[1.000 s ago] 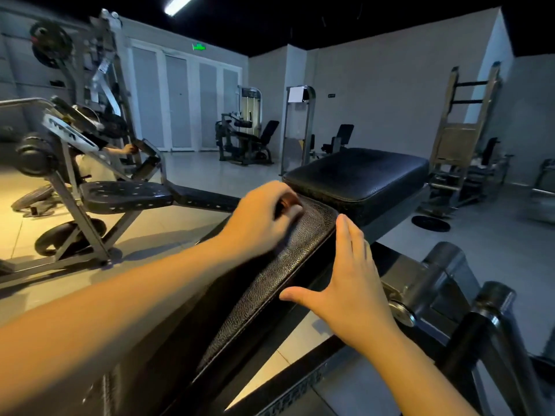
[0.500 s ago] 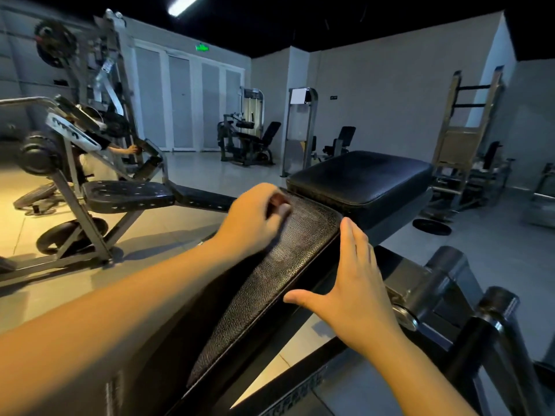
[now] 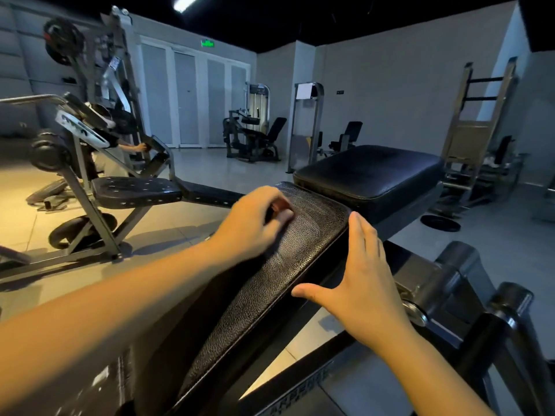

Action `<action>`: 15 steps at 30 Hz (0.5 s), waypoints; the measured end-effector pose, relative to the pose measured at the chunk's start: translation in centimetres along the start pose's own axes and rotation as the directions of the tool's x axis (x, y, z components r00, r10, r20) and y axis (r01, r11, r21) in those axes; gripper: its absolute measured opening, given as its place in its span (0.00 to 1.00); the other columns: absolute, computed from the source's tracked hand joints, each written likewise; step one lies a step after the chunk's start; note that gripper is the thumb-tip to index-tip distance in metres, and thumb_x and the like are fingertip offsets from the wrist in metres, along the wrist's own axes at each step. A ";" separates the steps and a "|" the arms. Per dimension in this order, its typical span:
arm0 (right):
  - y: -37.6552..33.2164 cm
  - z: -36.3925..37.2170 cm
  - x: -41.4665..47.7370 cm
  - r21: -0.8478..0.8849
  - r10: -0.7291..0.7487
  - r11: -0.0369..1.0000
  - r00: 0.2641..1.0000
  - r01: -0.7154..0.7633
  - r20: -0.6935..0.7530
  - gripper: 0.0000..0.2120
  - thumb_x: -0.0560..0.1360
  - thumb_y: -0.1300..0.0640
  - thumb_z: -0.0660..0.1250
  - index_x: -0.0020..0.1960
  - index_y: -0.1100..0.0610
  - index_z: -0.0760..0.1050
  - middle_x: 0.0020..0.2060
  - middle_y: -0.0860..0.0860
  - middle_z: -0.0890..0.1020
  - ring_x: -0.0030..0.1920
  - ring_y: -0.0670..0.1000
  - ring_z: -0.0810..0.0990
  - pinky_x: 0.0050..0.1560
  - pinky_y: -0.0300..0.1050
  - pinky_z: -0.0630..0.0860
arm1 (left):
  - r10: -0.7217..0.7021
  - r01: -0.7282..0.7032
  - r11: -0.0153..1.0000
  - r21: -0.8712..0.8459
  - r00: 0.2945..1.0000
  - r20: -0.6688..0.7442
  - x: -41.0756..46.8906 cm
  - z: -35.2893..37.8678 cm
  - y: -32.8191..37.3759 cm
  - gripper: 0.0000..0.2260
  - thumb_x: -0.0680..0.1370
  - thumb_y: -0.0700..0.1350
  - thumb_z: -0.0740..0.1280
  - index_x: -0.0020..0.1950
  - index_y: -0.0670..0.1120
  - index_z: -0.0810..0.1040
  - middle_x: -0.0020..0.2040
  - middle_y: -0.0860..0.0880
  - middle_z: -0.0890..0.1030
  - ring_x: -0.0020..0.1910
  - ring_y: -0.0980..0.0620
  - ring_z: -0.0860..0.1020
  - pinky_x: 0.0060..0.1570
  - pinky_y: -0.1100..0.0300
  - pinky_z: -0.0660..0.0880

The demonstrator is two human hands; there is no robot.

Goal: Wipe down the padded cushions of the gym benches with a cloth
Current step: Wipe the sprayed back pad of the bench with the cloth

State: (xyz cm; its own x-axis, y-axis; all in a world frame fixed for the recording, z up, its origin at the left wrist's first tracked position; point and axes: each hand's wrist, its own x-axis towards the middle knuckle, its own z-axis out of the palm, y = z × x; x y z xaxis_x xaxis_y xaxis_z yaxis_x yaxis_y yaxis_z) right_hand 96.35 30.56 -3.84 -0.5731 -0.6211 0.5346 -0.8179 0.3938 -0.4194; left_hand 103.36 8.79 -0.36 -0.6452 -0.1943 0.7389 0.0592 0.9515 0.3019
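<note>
Slippage looks likeliest: at frame centre, left hand (image 3: pixel 256 225) curls on a barely visible cloth (image 3: pixel 277 206) atop the sloped cushion (image 3: pixel 303 253); right hand (image 3: pixel 365 277), fingers flat, braces its edge. Bunched cloth skips patches.

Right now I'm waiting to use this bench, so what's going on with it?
A person is wiping it down. The left hand curls its fingers over a small reddish cloth, mostly hidden, pressed on the upper end of the sloped pad. The right hand lies flat, fingers straight, against the pad's right edge. Curved streaks show beside the cloth. The seat beyond is untouched.
</note>
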 end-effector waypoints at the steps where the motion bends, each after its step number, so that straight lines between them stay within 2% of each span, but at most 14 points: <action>1: 0.0 0.0 -0.1 0.006 0.005 1.000 1.000 -0.005 0.002 0.68 0.56 0.20 0.63 0.82 0.48 0.36 0.80 0.40 0.44 0.81 0.49 0.46 0.80 0.57 0.57 | -0.136 0.137 0.990 0.040 0.990 -0.029 1.1 -0.1 -1.9 0.06 0.81 0.47 0.69 0.52 0.45 0.78 0.48 0.49 0.79 0.51 0.46 0.78 0.48 0.54 0.70; 3: -0.1 -0.1 -0.2 0.022 0.012 1.000 1.000 -0.012 0.004 0.68 0.56 0.20 0.64 0.82 0.48 0.35 0.80 0.39 0.44 0.81 0.48 0.45 0.80 0.56 0.56 | -0.358 0.360 0.932 0.042 0.932 -0.047 2.6 -0.3 -4.6 0.07 0.81 0.48 0.69 0.51 0.44 0.78 0.47 0.48 0.79 0.51 0.43 0.78 0.46 0.55 0.68; 5: -0.1 -0.1 -0.1 0.025 0.011 1.000 1.000 -0.011 0.001 0.68 0.56 0.20 0.64 0.82 0.48 0.34 0.80 0.39 0.43 0.81 0.48 0.45 0.81 0.56 0.56 | -0.394 0.395 0.919 0.025 0.919 -0.034 2.7 -0.5 -4.4 0.07 0.81 0.48 0.70 0.50 0.45 0.78 0.46 0.49 0.79 0.51 0.44 0.78 0.45 0.55 0.67; 7: -0.2 -0.2 0.1 0.012 0.003 1.000 1.000 -0.003 -0.005 0.68 0.55 0.20 0.63 0.82 0.48 0.35 0.80 0.40 0.44 0.81 0.49 0.46 0.80 0.56 0.57 | -0.291 0.291 0.957 -0.018 0.956 -0.024 1.4 -0.7 -2.0 0.06 0.80 0.47 0.71 0.49 0.46 0.78 0.45 0.50 0.79 0.49 0.46 0.78 0.47 0.53 0.70; 9: -0.2 -0.2 0.2 -0.006 0.002 1.000 1.000 -0.002 -0.005 0.68 0.56 0.20 0.64 0.82 0.48 0.35 0.80 0.40 0.44 0.81 0.49 0.46 0.80 0.57 0.57 | -0.113 0.115 0.989 -0.096 0.993 0.023 -0.6 -0.8 1.0 0.04 0.79 0.47 0.71 0.50 0.47 0.79 0.46 0.52 0.80 0.49 0.50 0.78 0.51 0.52 0.74; 12: -0.1 -0.1 0.2 -0.017 -0.007 1.000 1.000 0.007 -0.006 0.67 0.57 0.22 0.68 0.82 0.48 0.36 0.80 0.40 0.45 0.81 0.50 0.47 0.80 0.58 0.57 | 0.124 -0.112 0.985 -0.134 0.989 0.086 -2.8 -1.1 2.8 0.05 0.80 0.47 0.71 0.53 0.48 0.79 0.48 0.53 0.79 0.49 0.54 0.77 0.50 0.60 0.73; 13: 0.0 -0.1 0.2 -0.019 -0.007 1.000 1.000 0.007 -0.010 0.67 0.57 0.22 0.67 0.82 0.48 0.37 0.80 0.40 0.45 0.81 0.50 0.47 0.80 0.58 0.58 | 0.137 -0.129 0.987 -0.099 0.987 0.084 -2.8 -1.2 2.2 0.05 0.80 0.46 0.71 0.54 0.47 0.79 0.48 0.52 0.79 0.49 0.53 0.77 0.50 0.61 0.72; 15: -0.1 -0.1 0.2 -0.022 -0.004 1.000 1.000 0.003 -0.012 0.67 0.57 0.21 0.65 0.82 0.49 0.38 0.80 0.42 0.46 0.81 0.50 0.48 0.79 0.59 0.58 | 0.009 -0.009 1.000 -0.002 0.999 0.035 -1.7 -1.1 -0.6 0.06 0.80 0.47 0.70 0.53 0.46 0.79 0.48 0.50 0.80 0.50 0.49 0.78 0.52 0.55 0.73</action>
State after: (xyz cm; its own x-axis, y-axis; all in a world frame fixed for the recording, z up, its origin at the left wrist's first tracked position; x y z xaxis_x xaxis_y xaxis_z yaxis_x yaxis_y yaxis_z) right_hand 96.32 30.48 -3.68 -0.5707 -0.6146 0.5446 -0.8208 0.4068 -0.4010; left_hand 105.25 8.31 -1.18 -0.6712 -0.1768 0.7199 0.0667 0.9528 0.2962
